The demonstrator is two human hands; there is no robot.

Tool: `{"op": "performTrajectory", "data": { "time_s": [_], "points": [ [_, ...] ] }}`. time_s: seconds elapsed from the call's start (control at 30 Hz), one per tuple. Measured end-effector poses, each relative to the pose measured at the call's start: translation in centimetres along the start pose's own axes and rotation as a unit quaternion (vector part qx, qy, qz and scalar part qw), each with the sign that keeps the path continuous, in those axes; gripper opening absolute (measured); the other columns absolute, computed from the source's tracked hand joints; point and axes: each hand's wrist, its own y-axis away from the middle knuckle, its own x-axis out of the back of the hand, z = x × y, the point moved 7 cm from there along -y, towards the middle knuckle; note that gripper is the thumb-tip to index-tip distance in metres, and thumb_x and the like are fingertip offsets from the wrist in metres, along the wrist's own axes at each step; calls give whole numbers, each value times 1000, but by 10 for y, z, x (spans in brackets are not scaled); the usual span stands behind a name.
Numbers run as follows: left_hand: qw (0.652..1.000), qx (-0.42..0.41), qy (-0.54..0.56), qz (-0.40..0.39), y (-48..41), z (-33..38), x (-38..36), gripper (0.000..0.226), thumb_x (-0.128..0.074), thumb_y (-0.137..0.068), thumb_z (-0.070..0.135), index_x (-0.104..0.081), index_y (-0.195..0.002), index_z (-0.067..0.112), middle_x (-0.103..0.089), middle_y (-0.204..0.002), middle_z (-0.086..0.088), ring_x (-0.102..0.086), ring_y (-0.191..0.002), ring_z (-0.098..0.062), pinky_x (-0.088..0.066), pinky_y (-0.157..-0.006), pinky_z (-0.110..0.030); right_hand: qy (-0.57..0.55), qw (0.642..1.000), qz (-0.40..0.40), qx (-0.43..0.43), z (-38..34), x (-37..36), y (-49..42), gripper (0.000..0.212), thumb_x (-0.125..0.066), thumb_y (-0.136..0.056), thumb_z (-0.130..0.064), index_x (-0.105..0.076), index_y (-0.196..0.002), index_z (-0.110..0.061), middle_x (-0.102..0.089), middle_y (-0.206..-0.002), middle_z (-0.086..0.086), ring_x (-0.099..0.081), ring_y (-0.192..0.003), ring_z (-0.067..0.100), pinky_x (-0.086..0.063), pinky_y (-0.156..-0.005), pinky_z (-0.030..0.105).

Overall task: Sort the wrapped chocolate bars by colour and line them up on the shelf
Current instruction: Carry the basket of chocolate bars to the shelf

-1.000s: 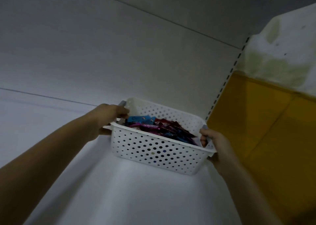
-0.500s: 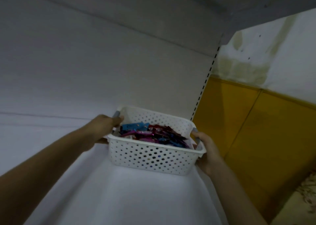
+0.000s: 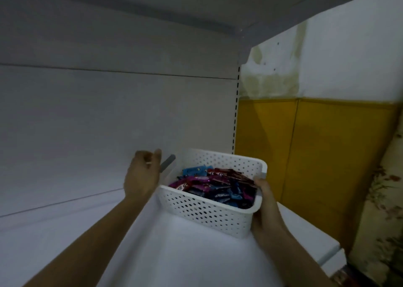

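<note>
Head view showed the left grip [image 3: 141,175] lifted off the grey handle [image 3: 168,163] of the white basket [image 3: 207,212], which it had clasped half a second before, its fingers now loosely curled on nothing, while the right grip [image 3: 265,201] stayed wrapped round the right rim. Between the two grips the basket sat on the shelf [image 3: 174,254] with blue, red and magenta chocolate bars [image 3: 216,184] heaped inside. Carrying seemed done, and the sorting could begin.

Mixed-colour bars [image 3: 214,183] jumbled in white basket [image 3: 202,213]
</note>
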Motion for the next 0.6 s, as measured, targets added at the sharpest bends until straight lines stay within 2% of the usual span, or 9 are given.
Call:
{"op": "performTrajectory", "data": {
  "time_s": [0.07,0.13,0.17,0.23,0.3,0.37,0.43,0.5,0.6],
  "points": [
    [993,-77,-16,-84,13,7,-23,63,-42,-95,57,-55,-122,2,-56,-130,-14,-58,-105,-28,-46,-90,-41,30,996,55,62,-7,0,0,51,-61,-82,-42,-55,-128,-20,-66,-117,12,-63,-106,33,-47,-94,58],
    [967,-172,-93,-165,41,6,-47,72,-34,-91,66,-49,-134,11,-47,-143,-7,-46,-128,-27,-37,-105,-49,49,989,92,108,-11,0,-1,55,-64,-84,-37,-46,-135,-22,-66,-117,9,-65,-104,29,-51,-90,56],
    [957,-203,-119,-171,55,1,-54,78,-25,-87,70,-46,-138,15,-43,-146,-6,-37,-137,-27,-29,-110,-52,52,986,99,122,-10,2,-2,58,-65,-82,-37,-45,-136,-25,-66,-116,6,-66,-102,25,-53,-87,53],
    [959,-209,-118,-148,66,-10,-55,85,-18,-82,74,-37,-145,20,-32,-154,-5,-19,-146,-23,-12,-118,-51,57,983,99,141,-6,4,-1,69,-68,-74,-43,-40,-137,-31,-65,-118,2,-66,-102,21,-57,-82,47],
    [966,-187,-84,-160,67,-22,-53,94,-20,-78,81,-24,-151,21,-21,-159,-4,-11,-148,-19,-9,-120,-48,98,980,67,159,-6,-2,6,77,-70,-69,-47,-35,-137,-40,-59,-126,-1,-64,-106,19,-58,-77,41],
    [964,-165,-31,-206,66,-31,-55,103,-28,-74,86,-9,-154,23,-12,-161,-3,-10,-148,-19,-15,-120,-50,171,968,33,179,-7,-11,15,83,-71,-65,-53,-28,-135,-50,-50,-133,-7,-60,-111,11,-57,-72,27],
    [960,-169,3,-224,66,-30,-56,109,-39,-65,90,8,-150,39,-3,-162,-1,-4,-149,-17,-7,-120,-52,210,958,0,196,-8,-21,22,92,-71,-63,-53,-21,-140,-51,-45,-135,-12,-57,-113,3,-54,-69,18],
    [953,-185,-4,-240,71,-27,-60,123,-45,-52,96,24,-142,47,8,-162,1,6,-148,-16,3,-119,-52,220,952,-35,211,-9,-34,28,102,-77,-63,-49,-15,-144,-46,-44,-133,-17,-56,-111,-3,-54,-71,17],
    [935,-235,-88,-253,80,-24,-67,140,-52,-43,94,32,-141,40,21,-159,6,19,-147,-15,0,-118,-56,278,928,-63,241,-4,-50,35,109,-80,-62,-41,-12,-146,-42,-37,-140,-22,-47,-125,2,-54,-83,23]
  ]
}}
